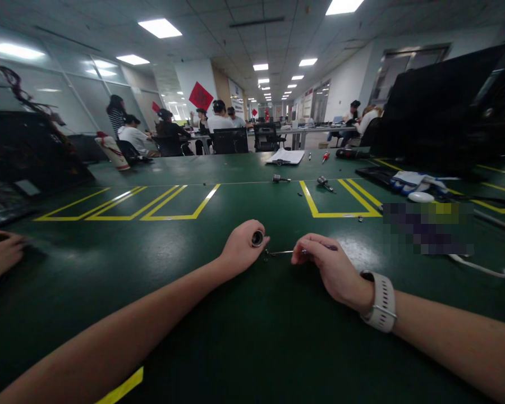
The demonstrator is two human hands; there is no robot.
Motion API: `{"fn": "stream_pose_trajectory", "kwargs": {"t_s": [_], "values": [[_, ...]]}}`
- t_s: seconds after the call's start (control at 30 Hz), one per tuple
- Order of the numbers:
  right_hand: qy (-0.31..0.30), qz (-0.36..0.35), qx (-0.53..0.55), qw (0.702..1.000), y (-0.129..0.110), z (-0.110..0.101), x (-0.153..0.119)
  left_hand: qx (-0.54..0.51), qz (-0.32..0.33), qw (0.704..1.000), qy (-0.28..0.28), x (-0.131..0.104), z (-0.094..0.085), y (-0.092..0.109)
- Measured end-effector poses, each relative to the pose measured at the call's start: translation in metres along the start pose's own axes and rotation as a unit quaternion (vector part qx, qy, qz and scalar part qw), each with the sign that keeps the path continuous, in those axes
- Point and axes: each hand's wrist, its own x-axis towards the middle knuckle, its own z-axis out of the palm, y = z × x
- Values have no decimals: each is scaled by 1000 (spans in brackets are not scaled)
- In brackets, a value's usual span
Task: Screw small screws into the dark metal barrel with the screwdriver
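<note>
My left hand point(243, 247) is closed around a round metal part point(257, 238), whose hollow end faces me. In my right hand point(326, 266), wearing a pale watch strap at the wrist, is a thin screwdriver point(283, 252). Its slim metal shaft points left toward the left hand. Close to its tip lie tiny dark pieces point(266, 256), too small to name. Farther off on the green table point(172, 331) rest two metal parts with shafts, one point(281, 178) near the middle and another point(326, 184) inside a yellow-taped outline.
A co-worker's hand point(0, 255) rests at the left edge. Papers on a clipboard point(285, 156), a red screwdriver point(325, 157) and white-blue gloves point(416, 182) lie farther back. Dark monitors point(441, 106) stand at the right, with cables point(483, 268) below. Several people sit at desks beyond.
</note>
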Motion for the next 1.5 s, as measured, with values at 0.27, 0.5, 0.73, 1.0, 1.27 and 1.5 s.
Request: {"fn": "stream_pose_trajectory", "kwargs": {"t_s": [0.27,0.5,0.73,1.0,1.27,1.5], "values": [[-44,14,-40,998,-2,2,0,-150,-181,972,-2,4,-26,12],[-50,25,-56,997,-4,2,-1,-44,-170,983,-54,-3,-50,21],[-51,21,-113,992,-5,5,-1,-335,-365,868,-32,-19,-57,39],[-68,-21,-330,941,-38,8,-1,-552,-414,724,1,-32,-51,60],[-58,-38,-282,957,-21,7,-10,-539,-374,755,-26,-45,-43,54],[-74,-179,-175,965,-8,1,-23,-502,-369,782,-26,-47,-38,44]]}}
